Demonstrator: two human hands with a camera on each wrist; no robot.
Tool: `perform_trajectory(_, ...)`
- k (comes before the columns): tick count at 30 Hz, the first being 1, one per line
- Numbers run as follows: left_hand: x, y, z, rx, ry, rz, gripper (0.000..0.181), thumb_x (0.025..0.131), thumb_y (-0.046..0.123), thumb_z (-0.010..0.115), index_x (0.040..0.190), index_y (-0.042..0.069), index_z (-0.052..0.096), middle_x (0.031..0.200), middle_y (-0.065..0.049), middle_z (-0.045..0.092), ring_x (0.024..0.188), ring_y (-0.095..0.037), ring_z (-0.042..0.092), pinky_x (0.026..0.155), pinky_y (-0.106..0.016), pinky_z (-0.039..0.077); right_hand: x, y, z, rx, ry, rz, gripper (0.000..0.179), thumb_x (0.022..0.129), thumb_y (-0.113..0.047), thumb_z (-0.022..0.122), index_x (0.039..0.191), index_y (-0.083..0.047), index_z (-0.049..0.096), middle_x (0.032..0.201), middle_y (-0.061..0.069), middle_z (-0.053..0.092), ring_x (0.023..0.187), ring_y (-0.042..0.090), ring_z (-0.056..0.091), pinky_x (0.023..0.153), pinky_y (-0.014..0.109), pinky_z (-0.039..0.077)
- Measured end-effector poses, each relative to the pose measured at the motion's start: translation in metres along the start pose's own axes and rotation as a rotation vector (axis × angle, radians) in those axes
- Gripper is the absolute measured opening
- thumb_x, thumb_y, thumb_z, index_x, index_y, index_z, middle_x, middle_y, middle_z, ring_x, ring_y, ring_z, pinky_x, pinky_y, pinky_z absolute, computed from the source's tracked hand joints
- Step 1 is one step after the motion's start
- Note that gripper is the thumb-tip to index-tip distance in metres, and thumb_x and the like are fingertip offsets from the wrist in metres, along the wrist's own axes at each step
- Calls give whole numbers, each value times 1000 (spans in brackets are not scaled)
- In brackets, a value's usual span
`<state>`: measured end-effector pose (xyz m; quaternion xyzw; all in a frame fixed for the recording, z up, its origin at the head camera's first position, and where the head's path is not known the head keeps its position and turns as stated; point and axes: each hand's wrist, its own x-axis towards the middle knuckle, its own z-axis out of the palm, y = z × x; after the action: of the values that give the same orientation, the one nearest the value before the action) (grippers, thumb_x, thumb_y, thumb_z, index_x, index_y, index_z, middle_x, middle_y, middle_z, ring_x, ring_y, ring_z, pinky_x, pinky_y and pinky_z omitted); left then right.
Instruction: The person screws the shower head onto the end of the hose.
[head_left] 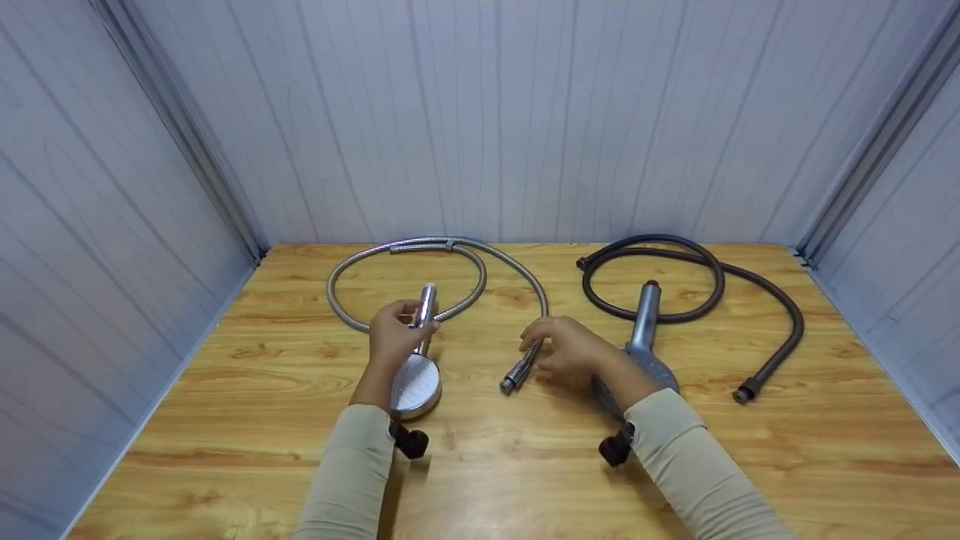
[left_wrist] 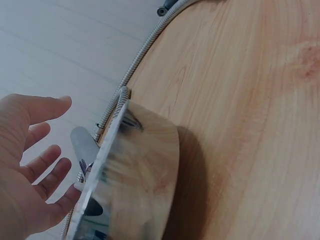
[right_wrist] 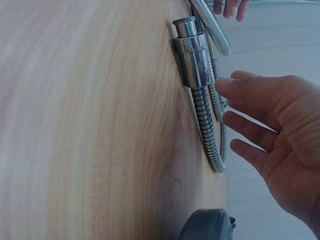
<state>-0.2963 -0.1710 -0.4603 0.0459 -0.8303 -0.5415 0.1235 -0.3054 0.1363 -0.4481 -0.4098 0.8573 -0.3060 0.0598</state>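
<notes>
A chrome shower head (head_left: 417, 384) lies on the wooden table, its spray face up and its handle pointing away. My left hand (head_left: 392, 331) is over that handle, fingers loosely bent and spread; in the left wrist view the fingers are apart, beside the shower head's rim (left_wrist: 145, 170). To the right, a silver metal shower hose (head_left: 330, 289) ends in a chrome connector (right_wrist: 194, 65). Right beside this end is my right hand (head_left: 574, 346), thumb and fingers parted; in the right wrist view the thumb tip overlaps the connector's edge.
A grey shower head (head_left: 646, 322) lies partly hidden under my right forearm. Behind it a dark hose (head_left: 796, 322) loops, with one end toward the front right. White panel walls (head_left: 487, 120) stand at the back and both sides of the table (head_left: 510, 472).
</notes>
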Motion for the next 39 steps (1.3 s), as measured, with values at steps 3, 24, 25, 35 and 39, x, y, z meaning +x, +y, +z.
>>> perform_trajectory(3, 1, -2, 1, 27, 9, -1, 44, 73, 9, 84, 113, -1, 68, 111, -20, 63, 103, -33, 60, 87, -43, 49, 1, 1, 1, 17, 6, 8, 28, 78, 5, 72, 105, -1, 73, 119, 18, 64, 114, 36, 57, 99, 48, 44)
perform_trajectory(24, 4, -8, 6, 135, -71, -17, 50, 67, -13, 78, 114, -1, 67, 110, -16, 68, 99, -31, 66, 87, -40, 52, 4, -1, 10, 74, -1, 89, 29, 75, 7, 74, 103, -3, 73, 115, 12, 65, 108, 29, 59, 95, 43, 46)
perform_trajectory(25, 4, -8, 6, 135, -76, -8, 50, 66, -13, 77, 114, -1, 68, 109, -16, 68, 99, -31, 66, 87, -40, 52, 5, -1, 10, 76, -2, 97, 29, 75, 7, 74, 103, -3, 73, 115, 11, 65, 107, 29, 59, 95, 43, 46)
perform_trajectory(35, 1, -6, 5, 101, -152, 32, 52, 65, -18, 74, 113, -2, 68, 108, -15, 68, 99, -30, 66, 83, -36, 54, 6, 0, 15, 43, 0, 99, 25, 78, 6, 73, 100, -5, 74, 105, 5, 66, 99, 24, 61, 87, 41, 49)
perform_trajectory(39, 0, -6, 3, 105, -184, 25, 54, 64, -19, 72, 115, -1, 67, 108, -15, 68, 99, -29, 66, 82, -36, 54, 7, -1, 16, 32, 10, 68, 25, 77, 6, 72, 100, -4, 74, 101, 4, 67, 93, 21, 62, 80, 38, 51)
